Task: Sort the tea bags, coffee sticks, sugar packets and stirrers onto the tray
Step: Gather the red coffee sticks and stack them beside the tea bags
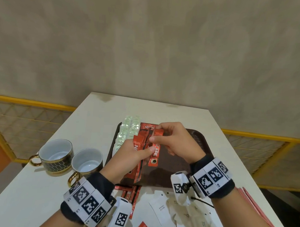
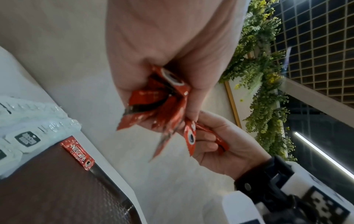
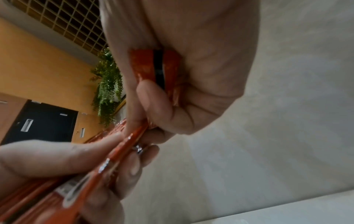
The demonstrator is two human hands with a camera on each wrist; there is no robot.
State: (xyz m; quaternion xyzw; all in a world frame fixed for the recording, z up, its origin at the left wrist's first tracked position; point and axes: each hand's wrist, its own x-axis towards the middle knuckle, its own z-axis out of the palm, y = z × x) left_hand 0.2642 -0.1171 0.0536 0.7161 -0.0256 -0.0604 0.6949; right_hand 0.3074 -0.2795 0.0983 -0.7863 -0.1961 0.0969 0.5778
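Above the brown tray (image 1: 193,138) a fanned bunch of red coffee sticks (image 1: 140,147) is gripped in the left hand (image 1: 130,157), thumb clamped across the fronts; the exact number in the bunch cannot be told, though at least three are seen. One more coffee stick (image 1: 157,143) is pinched between thumb and fingers of the right hand (image 1: 175,141), right against the bunch. A single stick (image 2: 78,153) is seen lying flat on the tray at its far edge, just beside the pale green tea bags (image 1: 127,131), which are laid in two rows along the tray's left side. Two cups (image 1: 55,155) with gold handles are stood on the white counter (image 1: 96,113), left of the tray. Nearer the body, white sugar packets (image 1: 159,208) are scattered on the counter, uncountable from here, and more red sticks (image 1: 132,193) are left beside them. At the counter's right edge a pink stack (image 1: 262,213) is glimpsed.
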